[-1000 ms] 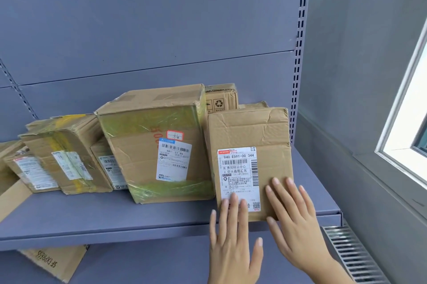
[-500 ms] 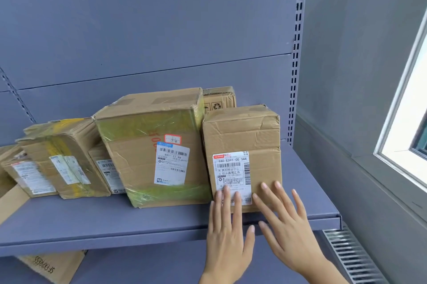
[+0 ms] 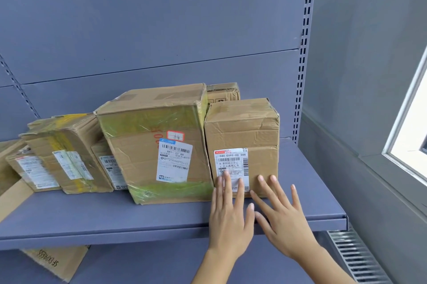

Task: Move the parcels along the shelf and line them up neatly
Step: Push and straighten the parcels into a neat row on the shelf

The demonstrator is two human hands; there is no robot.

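**1. Handling.** The end parcel (image 3: pixel 242 135) is a taped corrugated carton with a creased front face and a dented top edge. We judge it stiff enough to push, though its walls will likely give under a point load, so we press with flat fingers. We cannot read its weight from the view; its size suggests light to moderate. The painted shelf (image 3: pixel 115 216) looks smooth, so we expect the carton to slide readily. The glossy tape and the label (image 3: pixel 231 163) offer little grip.

**2. Where to take hold.** We push low on the front face, near the base, to keep the carton from tipping backward. Its left side sits against the large parcel (image 3: pixel 157 145), so no finger fits there. The right side and the top are free for a steering hand.

**3. Position.** The end parcel stands upright at the right end of the row, a little back from the front edge, with bare shelf to its right. A smaller box (image 3: pixel 223 93) shows behind it.

**4. Hands.** The left hand (image 3: pixel 230 216) is flat with straight fingers, and its fingertips lie over the lower part of the label. The right hand (image 3: pixel 284 221) is flat and spread wide. Its two leading fingertips meet the lower front face, and the rest lie over the shelf. Neither hand grips anything.
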